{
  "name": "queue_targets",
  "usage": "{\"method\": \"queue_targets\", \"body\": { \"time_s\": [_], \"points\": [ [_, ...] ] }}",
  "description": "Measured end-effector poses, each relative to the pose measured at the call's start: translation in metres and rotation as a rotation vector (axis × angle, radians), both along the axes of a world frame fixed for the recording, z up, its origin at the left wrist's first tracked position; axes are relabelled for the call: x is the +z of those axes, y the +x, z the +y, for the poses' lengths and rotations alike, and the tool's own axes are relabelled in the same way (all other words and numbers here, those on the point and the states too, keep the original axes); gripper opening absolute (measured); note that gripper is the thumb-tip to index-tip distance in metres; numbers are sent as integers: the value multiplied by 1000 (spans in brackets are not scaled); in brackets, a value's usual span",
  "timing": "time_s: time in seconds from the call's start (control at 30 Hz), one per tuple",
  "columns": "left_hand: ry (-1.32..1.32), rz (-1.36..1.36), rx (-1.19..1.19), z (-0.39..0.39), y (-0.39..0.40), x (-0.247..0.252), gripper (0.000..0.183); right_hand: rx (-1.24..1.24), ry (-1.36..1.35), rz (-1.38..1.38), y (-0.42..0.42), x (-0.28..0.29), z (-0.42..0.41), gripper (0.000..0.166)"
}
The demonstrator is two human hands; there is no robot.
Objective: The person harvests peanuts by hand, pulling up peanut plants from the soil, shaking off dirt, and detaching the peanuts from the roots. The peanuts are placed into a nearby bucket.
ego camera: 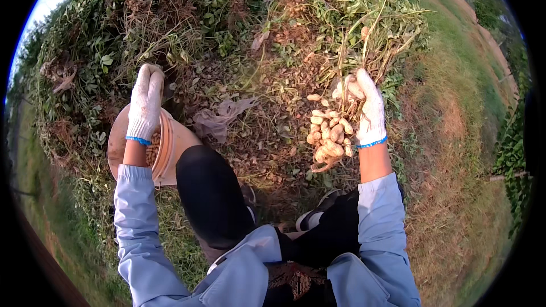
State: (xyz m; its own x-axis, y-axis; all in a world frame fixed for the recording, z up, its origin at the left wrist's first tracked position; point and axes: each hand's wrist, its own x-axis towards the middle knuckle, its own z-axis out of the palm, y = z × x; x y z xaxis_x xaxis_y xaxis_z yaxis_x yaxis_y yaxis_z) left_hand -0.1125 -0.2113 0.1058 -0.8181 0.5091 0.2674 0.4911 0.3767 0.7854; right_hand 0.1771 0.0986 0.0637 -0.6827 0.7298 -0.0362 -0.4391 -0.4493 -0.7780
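My right hand, in a white knitted glove with a blue cuff edge, grips the stems of a peanut plant. Its cluster of pale peanut pods hangs beside the palm, towards me. In a matching glove, my left hand is raised over the far side of a round plastic bucket. The left fingers are bent together, and whether something is between them cannot be told. Peanuts show inside the bucket, partly hidden by my left wrist.
A heap of uprooted peanut plants lies ahead, with more plants at the upper right. Scraps of thin plastic film lie on the leaf-littered ground between my hands. My knee is against the bucket. Grass extends along the right.
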Motion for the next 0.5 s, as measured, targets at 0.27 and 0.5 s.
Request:
{"method": "queue_targets", "body": {
  "time_s": [0.27,0.5],
  "points": [
    [-540,239,-25,-47,-9,-25,30,-80,41,-105,-8,-3,-5,38],
    [-145,143,-574,99,103,10,32,-18,48,-125,-1,1,-10,30]
  ]
}}
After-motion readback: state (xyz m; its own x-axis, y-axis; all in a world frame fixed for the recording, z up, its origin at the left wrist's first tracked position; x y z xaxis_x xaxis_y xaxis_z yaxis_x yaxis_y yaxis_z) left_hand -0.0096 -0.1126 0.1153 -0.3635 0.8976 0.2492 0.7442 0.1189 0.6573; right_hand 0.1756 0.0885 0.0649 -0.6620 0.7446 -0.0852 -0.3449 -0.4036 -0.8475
